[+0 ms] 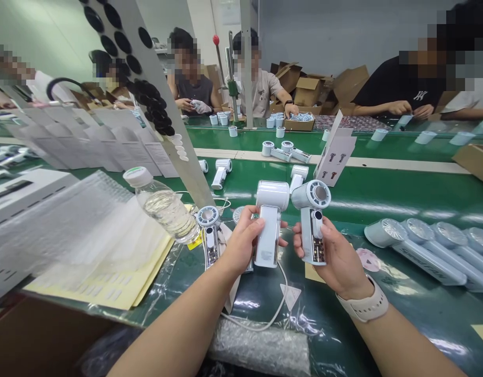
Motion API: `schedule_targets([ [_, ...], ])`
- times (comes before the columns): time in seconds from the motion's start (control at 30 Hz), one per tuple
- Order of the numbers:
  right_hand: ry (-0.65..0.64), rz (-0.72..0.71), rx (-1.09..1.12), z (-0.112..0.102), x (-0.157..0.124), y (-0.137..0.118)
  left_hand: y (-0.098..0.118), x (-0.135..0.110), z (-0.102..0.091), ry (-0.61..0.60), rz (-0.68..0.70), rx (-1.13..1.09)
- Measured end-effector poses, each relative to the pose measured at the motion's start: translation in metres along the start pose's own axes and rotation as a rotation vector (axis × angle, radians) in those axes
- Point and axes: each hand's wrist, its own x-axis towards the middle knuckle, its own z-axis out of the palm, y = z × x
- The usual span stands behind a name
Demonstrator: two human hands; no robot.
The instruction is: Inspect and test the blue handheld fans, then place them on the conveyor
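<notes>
My left hand (247,233) is closed around the handle of a light-blue handheld fan (270,225), held upright with its plain side toward me. In my right hand (339,251) is a second handheld fan (310,225), its round grille and the shiny panel on its handle facing me. The two fans are side by side above the table, heads close together. Left of my left hand, another handheld fan (209,233) stands on the table, and a further one is partly hidden behind that hand. A white cable (281,309) curves below the fans.
A clear water bottle (163,204) leans beside a slanted post (174,115). Bubble wrap and yellow sheets (108,283) lie at left. Several fans (426,256) are lined up at right. A printed white box (336,157) stands by the green belt (383,193); co-workers sit across.
</notes>
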Motion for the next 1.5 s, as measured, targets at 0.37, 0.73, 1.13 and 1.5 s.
schedule_targets([
  [0.37,-0.124,0.043,0.057,0.006,-0.008,-0.009,0.005,-0.007,0.001,-0.139,-0.006,0.021],
  [0.73,-0.014,0.11,0.047,0.006,-0.009,-0.011,0.004,-0.003,0.001,-0.077,-0.159,-0.119],
  [1.13,-0.101,0.081,0.052,0.009,-0.011,-0.016,0.007,-0.003,0.004,-0.101,-0.11,-0.219],
  [1.5,0.073,-0.029,0.008,-0.002,-0.009,-0.013,0.013,-0.006,0.007,-0.11,-0.081,-0.104],
])
